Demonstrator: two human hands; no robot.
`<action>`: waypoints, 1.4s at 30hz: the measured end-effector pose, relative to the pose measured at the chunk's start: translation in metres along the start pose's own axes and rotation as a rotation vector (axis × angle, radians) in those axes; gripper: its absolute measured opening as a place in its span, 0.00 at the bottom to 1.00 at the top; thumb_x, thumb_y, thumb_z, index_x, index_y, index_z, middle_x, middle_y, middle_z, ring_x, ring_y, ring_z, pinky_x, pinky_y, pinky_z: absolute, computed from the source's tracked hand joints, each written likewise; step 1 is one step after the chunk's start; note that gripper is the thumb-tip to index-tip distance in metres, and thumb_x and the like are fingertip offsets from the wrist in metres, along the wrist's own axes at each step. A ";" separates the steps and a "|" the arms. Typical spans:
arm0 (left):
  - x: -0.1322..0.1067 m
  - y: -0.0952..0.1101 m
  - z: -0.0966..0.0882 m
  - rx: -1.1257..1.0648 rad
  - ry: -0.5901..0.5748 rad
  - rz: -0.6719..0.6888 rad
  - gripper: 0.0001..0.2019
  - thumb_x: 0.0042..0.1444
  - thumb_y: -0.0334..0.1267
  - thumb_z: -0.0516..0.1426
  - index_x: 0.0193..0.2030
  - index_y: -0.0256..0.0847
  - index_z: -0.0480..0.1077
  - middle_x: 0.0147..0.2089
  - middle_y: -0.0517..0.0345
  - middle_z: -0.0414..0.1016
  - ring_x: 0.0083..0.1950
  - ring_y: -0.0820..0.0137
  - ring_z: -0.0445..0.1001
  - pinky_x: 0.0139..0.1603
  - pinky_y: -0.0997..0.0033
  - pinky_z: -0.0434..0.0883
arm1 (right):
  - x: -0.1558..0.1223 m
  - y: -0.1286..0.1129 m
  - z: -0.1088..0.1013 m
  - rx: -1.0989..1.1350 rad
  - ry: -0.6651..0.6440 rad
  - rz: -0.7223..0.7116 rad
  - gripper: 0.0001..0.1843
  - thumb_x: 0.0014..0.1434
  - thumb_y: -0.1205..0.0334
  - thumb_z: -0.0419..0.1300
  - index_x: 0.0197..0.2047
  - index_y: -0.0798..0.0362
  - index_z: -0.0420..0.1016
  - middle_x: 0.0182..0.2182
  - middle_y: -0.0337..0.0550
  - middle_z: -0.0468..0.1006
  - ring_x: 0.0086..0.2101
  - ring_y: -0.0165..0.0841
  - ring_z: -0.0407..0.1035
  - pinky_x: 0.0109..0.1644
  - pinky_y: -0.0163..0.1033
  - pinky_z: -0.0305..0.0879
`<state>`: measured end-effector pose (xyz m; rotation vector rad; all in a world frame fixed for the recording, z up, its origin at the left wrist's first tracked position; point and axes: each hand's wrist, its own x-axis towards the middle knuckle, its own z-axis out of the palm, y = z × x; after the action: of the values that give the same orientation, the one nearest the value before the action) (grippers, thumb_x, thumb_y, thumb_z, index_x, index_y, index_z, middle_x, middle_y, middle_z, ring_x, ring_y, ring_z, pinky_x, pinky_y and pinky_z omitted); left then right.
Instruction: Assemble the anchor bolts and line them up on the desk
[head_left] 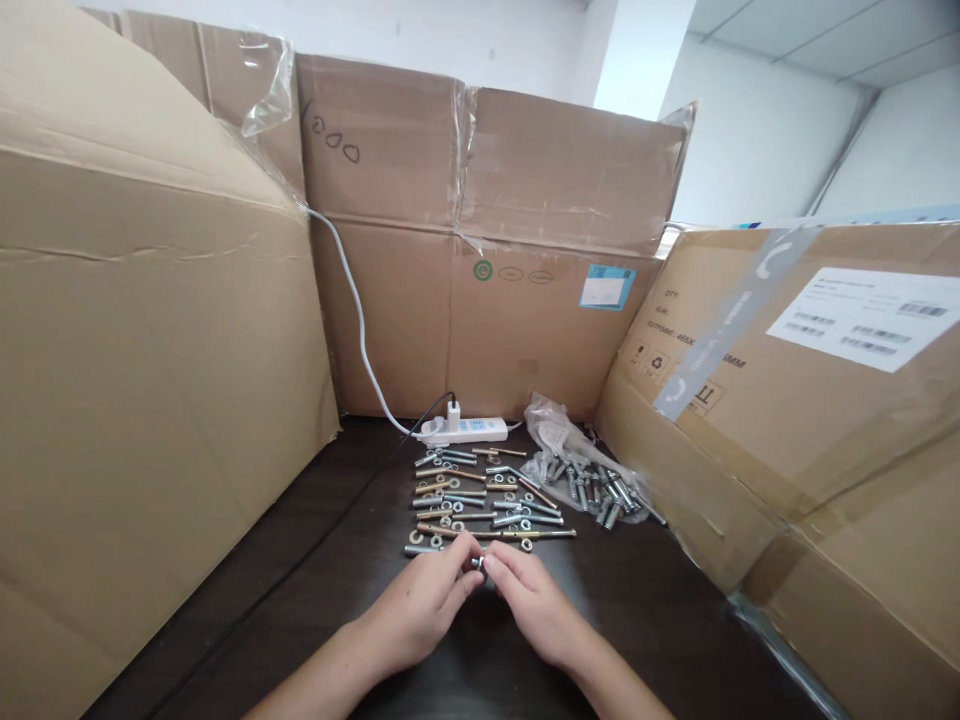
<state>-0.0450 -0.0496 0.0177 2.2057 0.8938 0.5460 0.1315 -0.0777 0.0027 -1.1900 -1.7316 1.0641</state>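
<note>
My left hand and my right hand meet over the near part of the dark table. Their fingertips pinch a small silver metal fastener between them; most of it is hidden, so its exact kind does not show. Just beyond the fingers lie rows of bolts with sleeves, some silver and some brass-coloured, among them a long brass-coloured bolt. Loose washers, such as a washer at the left, lie among them. A silver sleeve is partly covered by my left hand.
A clear plastic bag spills silver bolts at the right. Behind the rows is a white power strip with a plug. A black cable crosses the table on the left. Cardboard boxes enclose three sides.
</note>
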 end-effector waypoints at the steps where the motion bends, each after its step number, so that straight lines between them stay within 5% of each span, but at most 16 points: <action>1: 0.000 0.000 0.000 0.011 -0.003 -0.008 0.08 0.64 0.42 0.45 0.41 0.43 0.61 0.38 0.61 0.71 0.38 0.72 0.70 0.37 0.76 0.62 | 0.000 0.000 0.000 0.003 -0.005 -0.006 0.19 0.65 0.50 0.46 0.28 0.53 0.59 0.26 0.35 0.61 0.29 0.28 0.55 0.34 0.33 0.52; 13: 0.003 -0.009 0.004 0.145 0.091 -0.040 0.20 0.66 0.46 0.38 0.30 0.41 0.62 0.29 0.61 0.69 0.31 0.72 0.66 0.33 0.74 0.59 | -0.002 -0.003 0.001 0.031 -0.029 -0.053 0.14 0.64 0.52 0.50 0.37 0.53 0.68 0.34 0.40 0.73 0.38 0.32 0.65 0.45 0.36 0.60; 18: -0.001 0.003 -0.001 0.024 0.125 -0.033 0.11 0.64 0.43 0.43 0.42 0.43 0.62 0.37 0.61 0.71 0.36 0.71 0.68 0.39 0.74 0.63 | 0.000 0.000 -0.001 -0.003 -0.002 -0.037 0.13 0.63 0.53 0.51 0.39 0.53 0.68 0.35 0.40 0.73 0.36 0.31 0.65 0.43 0.36 0.60; 24: -0.002 0.001 -0.001 -0.059 0.045 -0.008 0.10 0.65 0.40 0.41 0.45 0.44 0.60 0.42 0.58 0.71 0.41 0.71 0.69 0.44 0.73 0.64 | 0.000 0.001 -0.001 -0.009 0.018 0.003 0.12 0.62 0.53 0.52 0.39 0.53 0.68 0.32 0.39 0.71 0.32 0.30 0.63 0.39 0.35 0.60; 32: 0.003 -0.010 0.005 -0.146 0.003 -0.063 0.11 0.65 0.43 0.41 0.40 0.41 0.59 0.30 0.64 0.65 0.33 0.74 0.64 0.37 0.75 0.62 | -0.002 0.000 -0.002 -0.004 -0.007 0.006 0.12 0.61 0.52 0.53 0.37 0.53 0.64 0.27 0.36 0.66 0.27 0.27 0.58 0.31 0.32 0.55; 38: 0.006 -0.013 0.007 -0.252 -0.042 -0.117 0.18 0.64 0.47 0.41 0.27 0.40 0.55 0.22 0.65 0.57 0.26 0.75 0.58 0.29 0.75 0.58 | -0.004 0.003 -0.001 -0.034 0.018 -0.009 0.11 0.60 0.53 0.53 0.37 0.52 0.63 0.24 0.33 0.61 0.25 0.26 0.54 0.28 0.31 0.53; 42: 0.005 -0.010 0.004 -0.119 0.045 -0.075 0.13 0.62 0.43 0.45 0.31 0.39 0.61 0.29 0.63 0.64 0.32 0.73 0.62 0.34 0.74 0.60 | -0.003 0.008 0.001 -0.030 0.037 -0.008 0.10 0.59 0.54 0.54 0.35 0.52 0.62 0.23 0.32 0.60 0.24 0.25 0.53 0.27 0.31 0.52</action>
<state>-0.0441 -0.0423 0.0084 2.0522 0.9398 0.5995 0.1338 -0.0787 -0.0051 -1.2127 -1.7277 1.0087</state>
